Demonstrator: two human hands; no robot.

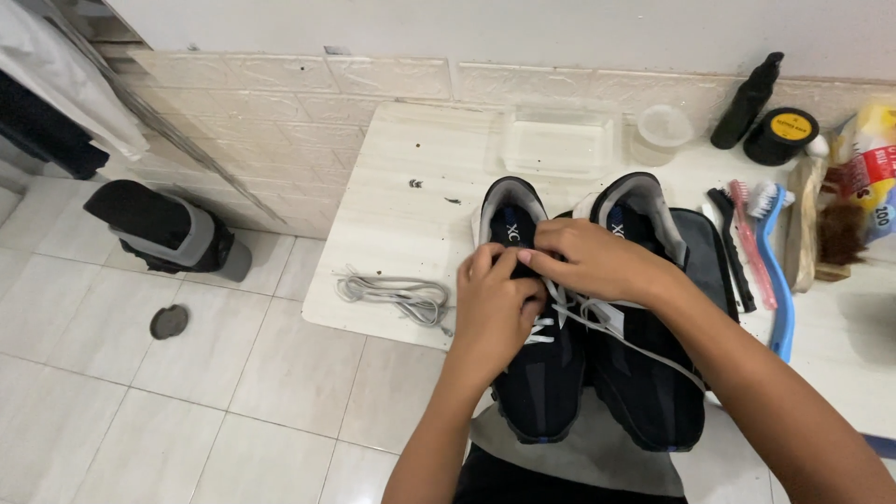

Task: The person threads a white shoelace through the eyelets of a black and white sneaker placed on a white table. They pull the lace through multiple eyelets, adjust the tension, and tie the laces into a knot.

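- The left hand (495, 313) is curled tight over the tongue of the left dark navy fabric sneaker (534, 359), fingers pinching its pale grey flat lace (541, 329).
- The right hand (593, 261) lies just beside it, touching it, fingers bent and gripping the same lace near the shoe's opening.
- The sneaker sits near the front edge of the low white marbled board (392, 205), touching the matching right sneaker (649, 373).
- A loose bundled grey lace (397, 294) lies to the left on the board.
- A blue-handled brush (775, 271) lies to the right.
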